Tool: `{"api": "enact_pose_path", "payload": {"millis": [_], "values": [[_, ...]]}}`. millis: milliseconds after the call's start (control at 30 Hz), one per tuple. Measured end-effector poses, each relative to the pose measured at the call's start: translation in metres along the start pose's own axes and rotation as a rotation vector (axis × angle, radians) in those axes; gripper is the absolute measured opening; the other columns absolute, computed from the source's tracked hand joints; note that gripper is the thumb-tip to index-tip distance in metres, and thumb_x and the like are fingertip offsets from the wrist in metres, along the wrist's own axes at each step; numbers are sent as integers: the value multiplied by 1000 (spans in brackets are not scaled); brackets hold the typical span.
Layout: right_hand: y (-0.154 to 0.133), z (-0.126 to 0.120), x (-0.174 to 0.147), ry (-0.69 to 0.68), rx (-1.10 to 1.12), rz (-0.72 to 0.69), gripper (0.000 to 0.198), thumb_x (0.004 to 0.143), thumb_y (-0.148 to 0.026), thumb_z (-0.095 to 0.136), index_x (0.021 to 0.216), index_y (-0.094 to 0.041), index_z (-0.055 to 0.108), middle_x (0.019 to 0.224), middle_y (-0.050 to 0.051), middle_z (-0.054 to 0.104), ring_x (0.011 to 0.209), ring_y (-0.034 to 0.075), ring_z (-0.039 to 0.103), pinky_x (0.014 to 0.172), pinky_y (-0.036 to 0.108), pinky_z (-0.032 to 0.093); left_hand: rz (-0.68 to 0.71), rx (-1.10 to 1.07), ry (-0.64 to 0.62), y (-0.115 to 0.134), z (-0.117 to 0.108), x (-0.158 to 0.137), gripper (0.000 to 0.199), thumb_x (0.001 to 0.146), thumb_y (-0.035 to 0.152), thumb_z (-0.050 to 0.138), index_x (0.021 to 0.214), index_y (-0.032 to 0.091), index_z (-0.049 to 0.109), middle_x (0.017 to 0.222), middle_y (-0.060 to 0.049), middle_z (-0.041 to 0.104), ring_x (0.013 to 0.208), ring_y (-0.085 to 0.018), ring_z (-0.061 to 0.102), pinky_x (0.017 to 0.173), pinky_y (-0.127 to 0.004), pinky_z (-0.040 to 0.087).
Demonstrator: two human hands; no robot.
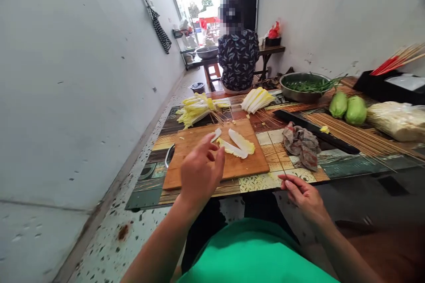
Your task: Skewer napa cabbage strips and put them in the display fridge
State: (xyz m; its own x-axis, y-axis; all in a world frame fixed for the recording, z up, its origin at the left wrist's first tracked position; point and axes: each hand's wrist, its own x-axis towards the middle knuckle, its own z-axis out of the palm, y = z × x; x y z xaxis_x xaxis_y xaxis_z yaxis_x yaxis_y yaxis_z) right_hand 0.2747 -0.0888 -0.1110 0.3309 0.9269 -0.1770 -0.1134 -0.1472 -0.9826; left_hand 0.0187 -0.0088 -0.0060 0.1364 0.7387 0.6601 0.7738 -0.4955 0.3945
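My left hand [202, 163] is over the wooden cutting board [186, 150], its thumb and fingers apart, with nothing visibly held. Just beyond its fingertips lie pale yellow-and-white napa cabbage leaves [244, 142] on the board, partly covered by the hand. My right hand [307, 196] pinches the near end of a thin bamboo skewer [276, 152] at the table's front edge. The skewer points away from me, to the right of the board. Two piles of cabbage pieces, a left pile [195, 109] and a right pile [257, 99], lie behind the board with skewer ends sticking out.
To the right are a crumpled cloth [302, 146], a long black tray [315, 132], loose skewers [352, 130], green squashes [356, 110], a bagged pale bundle [396, 119] and a metal bowl of greens [303, 93]. A person [238, 59] sits beyond the table, facing away.
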Motion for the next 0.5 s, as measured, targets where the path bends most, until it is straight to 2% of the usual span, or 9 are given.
{"api": "enact_pose_path", "payload": {"millis": [67,133,233,300,333,400,467,500], "values": [[-2,-3,0,-12,-17,7,53,67,-58,74,97,-14,74,71,1,59,46,5,38,42,22,26,11,150,-98,-11,25,2,26,91,27,63,113,14,69,96,-9,75,83,-21,71,76,-33,57],[-3,-4,-3,-45,-31,-5,59,69,-64,72,99,-14,74,72,2,59,44,5,36,42,23,25,121,270,-229,-16,48,7,29,92,22,61,119,17,68,116,-12,73,106,-25,68,91,-37,55],[-5,-3,-8,-87,-44,-13,69,68,-70,71,107,-13,73,65,0,57,42,5,33,41,23,24,353,316,-412,-16,76,27,40,95,14,51,132,23,61,136,-12,64,127,-26,58,103,-42,47],[-6,-2,-11,-99,-60,-15,74,66,-72,72,110,-12,72,61,-1,55,42,5,33,40,22,24,385,280,-491,-16,89,47,42,95,9,46,133,21,59,142,-16,58,133,-29,52,106,-47,43],[-6,-2,-13,-102,-71,-17,74,66,-72,71,109,-12,72,61,-1,55,42,5,33,41,22,24,370,226,-529,-18,94,59,40,94,7,47,128,19,63,144,-17,56,136,-29,49,108,-49,40],[-5,-2,-16,-104,-88,-27,72,67,-71,71,108,-12,72,60,-1,55,43,6,35,41,22,25,345,78,-605,-23,102,83,28,89,3,50,103,15,71,139,-14,60,136,-26,48,111,-45,35],[-2,-5,-18,-83,-97,-42,70,69,-70,70,107,-11,73,60,0,55,44,6,35,41,22,26,315,-27,-655,-29,104,104,19,82,2,56,77,14,69,115,-9,72,124,-22,58,108,-38,37],[0,-7,-19,-66,-103,-47,68,70,-69,70,107,-11,73,60,0,55,44,6,35,40,22,27,294,-52,-667,-32,102,113,17,80,3,59,71,15,68,101,-7,74,112,-21,63,104,-35,40]]}}
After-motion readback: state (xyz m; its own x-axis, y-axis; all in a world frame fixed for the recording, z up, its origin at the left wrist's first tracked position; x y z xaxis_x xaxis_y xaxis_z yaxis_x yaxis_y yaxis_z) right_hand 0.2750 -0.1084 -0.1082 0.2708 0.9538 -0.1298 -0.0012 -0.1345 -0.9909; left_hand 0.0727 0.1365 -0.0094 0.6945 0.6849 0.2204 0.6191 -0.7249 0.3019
